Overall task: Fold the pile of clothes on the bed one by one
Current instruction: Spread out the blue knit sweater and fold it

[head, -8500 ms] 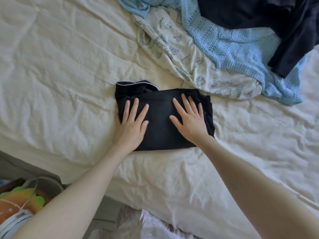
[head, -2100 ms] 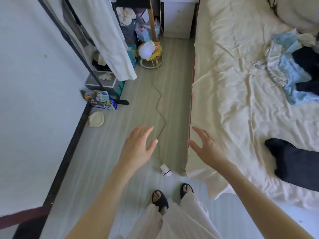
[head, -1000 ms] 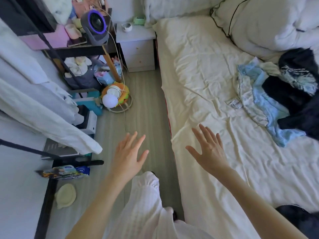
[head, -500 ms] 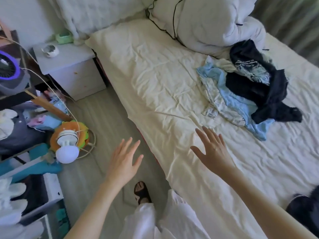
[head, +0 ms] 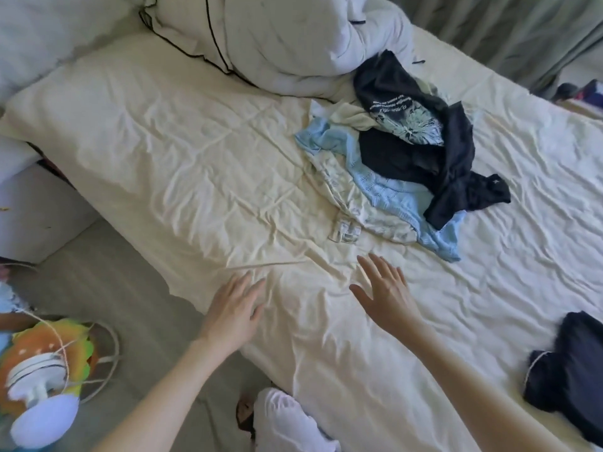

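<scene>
A loose pile of clothes lies mid-bed: a black printed shirt [head: 421, 132] on top, a light blue knit [head: 394, 194] under it, and a cream patterned garment [head: 355, 203] at the near side. A folded black garment [head: 571, 370] sits at the right edge of the view. My left hand [head: 233, 313] hovers over the near edge of the cream bed sheet [head: 182, 151], fingers straight, holding nothing. My right hand [head: 386, 293] is spread above the sheet, a short way in front of the pile, holding nothing.
A white duvet [head: 280, 37] is bunched at the head of the bed, against the pile. A white nightstand [head: 36, 210] stands at the left. A colourful small fan [head: 45, 370] with a cord sits on the grey floor. Grey-green curtains [head: 522, 31] hang behind the bed.
I have turned from the floor back toward the bed. Both hands, still holding nothing, have moved over the sheet toward the pile. The folded black garment now lies off to the right.
</scene>
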### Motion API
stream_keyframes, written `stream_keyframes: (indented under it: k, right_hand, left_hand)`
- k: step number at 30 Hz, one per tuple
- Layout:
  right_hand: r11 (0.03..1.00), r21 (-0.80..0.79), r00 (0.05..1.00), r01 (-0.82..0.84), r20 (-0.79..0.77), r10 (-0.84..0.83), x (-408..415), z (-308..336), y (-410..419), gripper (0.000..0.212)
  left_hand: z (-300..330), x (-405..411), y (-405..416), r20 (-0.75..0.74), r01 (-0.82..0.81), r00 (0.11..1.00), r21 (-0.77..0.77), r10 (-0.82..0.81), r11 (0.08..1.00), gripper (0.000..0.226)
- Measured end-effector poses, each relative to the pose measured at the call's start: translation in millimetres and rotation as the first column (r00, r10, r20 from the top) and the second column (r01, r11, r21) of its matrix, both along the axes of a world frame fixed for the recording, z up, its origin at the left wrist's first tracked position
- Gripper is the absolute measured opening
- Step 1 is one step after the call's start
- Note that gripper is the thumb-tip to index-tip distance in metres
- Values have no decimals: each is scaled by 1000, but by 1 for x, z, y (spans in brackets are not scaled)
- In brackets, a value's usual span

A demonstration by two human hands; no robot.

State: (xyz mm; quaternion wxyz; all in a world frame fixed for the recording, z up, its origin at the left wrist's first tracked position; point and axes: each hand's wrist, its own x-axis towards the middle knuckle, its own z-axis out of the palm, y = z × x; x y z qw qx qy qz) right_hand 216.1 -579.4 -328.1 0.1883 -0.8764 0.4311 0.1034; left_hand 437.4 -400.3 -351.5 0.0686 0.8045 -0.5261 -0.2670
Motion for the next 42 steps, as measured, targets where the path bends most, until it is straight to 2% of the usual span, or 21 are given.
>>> stream_keyframes:
  k: [4, 7, 11, 16, 19, 21, 23, 28, 32, 36, 39, 42]
  right_hand:
    - [992, 38, 993, 121, -1, -122, 26, -51, -87, 55]
    - [978, 84, 981, 192, -15, -192, 44, -98, -139, 50]
    - [973, 121, 977, 197, -106, -184, 67, -156, -194, 52]
    - [946, -53, 939, 319, -118, -323, 83, -204, -266, 49]
    - [943, -115, 930, 311, -166, -327, 78, -223, -297, 40]
    - [936, -155, 936, 317, -111, -335, 75, -233, -306, 25]
    - [916, -159, 927, 368, -15, -375, 74, -235, -305, 30]
    - [903, 15, 893, 429, 139, -427, 75, -212, -275, 29]
    - [779, 195, 706, 596, 334, -624, 75, -168, -240, 21]
    - [719, 375, 576, 584, 433, -694, 71, -109, -213, 15]
    - [724, 470, 511, 505, 513, -690, 69, -55, -191, 16]
    - [763, 488, 488, 424, 586, -647, 66, 6, -169, 23]
  left_hand:
    - [-41, 30, -95, 64, 57, 996, 84, -62, 995, 51]
    - [-87, 29, -137, 33, 99, 994, 186, -107, 977, 52]
    - [-147, 19, -159, -25, 173, 984, 342, -175, 924, 58]
    - [-203, 36, -171, -69, 217, 976, 443, -208, 870, 67]
    - [-224, 50, -175, -91, 289, 954, 524, -285, 801, 70]
    - [-231, 54, -179, -114, 315, 945, 564, -305, 763, 71]
    - [-231, 55, -182, -138, 321, 944, 584, -298, 745, 69]
    - [-219, 59, -196, -210, 319, 948, 613, -240, 723, 63]
    - [-187, 59, -212, -278, 223, 956, 481, -94, 848, 49]
    - [-121, 47, -239, -302, 124, 951, 161, -70, 979, 47]
    - [-50, 35, -268, -260, 129, 951, -150, -166, 980, 52]
    - [26, 23, -288, -211, 222, 929, -339, -304, 914, 59]
